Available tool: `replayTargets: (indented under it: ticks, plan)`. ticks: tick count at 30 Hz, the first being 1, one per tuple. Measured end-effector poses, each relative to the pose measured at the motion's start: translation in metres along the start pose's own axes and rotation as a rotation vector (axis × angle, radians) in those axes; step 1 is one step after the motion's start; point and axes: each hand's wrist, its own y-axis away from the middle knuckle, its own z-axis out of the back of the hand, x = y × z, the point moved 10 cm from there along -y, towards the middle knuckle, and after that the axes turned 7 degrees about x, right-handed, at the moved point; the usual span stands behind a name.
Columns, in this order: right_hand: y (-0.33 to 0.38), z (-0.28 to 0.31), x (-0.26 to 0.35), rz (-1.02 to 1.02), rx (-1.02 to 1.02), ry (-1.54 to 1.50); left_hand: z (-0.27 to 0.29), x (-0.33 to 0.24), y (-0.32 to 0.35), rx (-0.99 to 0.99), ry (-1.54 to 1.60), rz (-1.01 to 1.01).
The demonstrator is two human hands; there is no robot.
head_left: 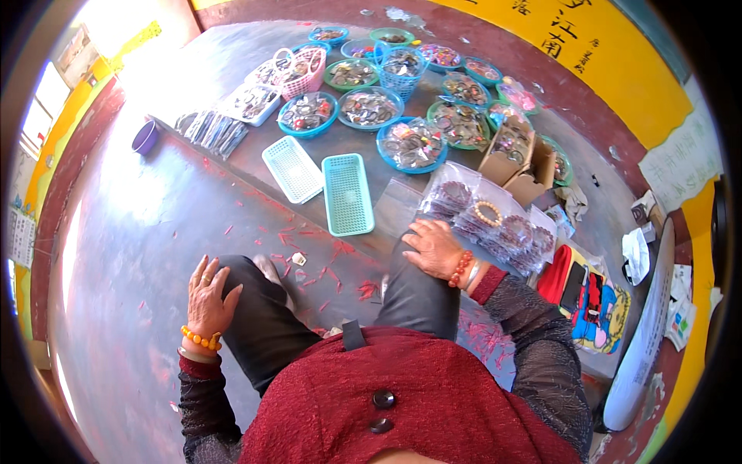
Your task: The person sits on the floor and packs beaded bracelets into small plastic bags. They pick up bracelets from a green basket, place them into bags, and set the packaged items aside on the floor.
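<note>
My left hand (pixel 209 300) rests against the outer side of my left knee, its fingers stretched out and holding nothing. A yellow bead bracelet (pixel 201 339) circles that wrist. On top of my right knee lies my right hand (pixel 435 247), fingers bent loosely over the dark trousers and nothing in them. Red beads (pixel 462 268) ring its wrist. Nearest to this hand are clear plastic bags (pixel 479 203) with dark bracelets inside and a pale bead bracelet (pixel 488 213) on top. Beyond my knees sit a white basket (pixel 293 169) and a mint-green basket (pixel 348 193).
Many round basins of small wrapped items, such as a blue basin (pixel 412 145), crowd the raised platform. Cardboard boxes (pixel 506 151) stand at the right, near a colourful bag (pixel 591 301). A purple bowl (pixel 144 138) is far left. Red scraps (pixel 332 274) litter the floor.
</note>
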Motion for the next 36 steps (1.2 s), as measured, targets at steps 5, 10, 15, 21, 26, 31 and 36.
replayTargets:
  ticks: [5, 10, 15, 21, 26, 31, 36]
  plan:
    - [-0.018, -0.002, 0.015, 0.123, 0.104, 0.042, -0.031, 0.034, 0.009, 0.176, 0.046, 0.050]
    - [-0.049, -0.018, 0.024, 0.370, 0.342, 0.094, -0.066, 0.020, -0.021, 0.478, 0.023, -0.380]
    - [-0.070, -0.022, 0.013, 0.376, 0.523, -0.034, -0.081, 0.046, -0.040, 0.517, 0.335, -0.551]
    - [-0.103, -0.033, 0.010, 0.370, 0.722, -0.210, -0.101, 0.059, -0.056, 0.679, 0.546, -0.813]
    - [-0.125, -0.020, 0.011, 0.369, 0.719, -0.404, -0.091, 0.059, -0.077, 0.725, 0.702, -0.766]
    - [-0.117, -0.005, 0.032, 0.359, 0.686, -0.537, -0.076, 0.040, -0.074, 0.766, 0.870, -0.559]
    - [-0.088, -0.013, 0.058, 0.295, 0.741, -0.605, -0.066, 0.020, -0.052, 0.752, 0.888, -0.340]
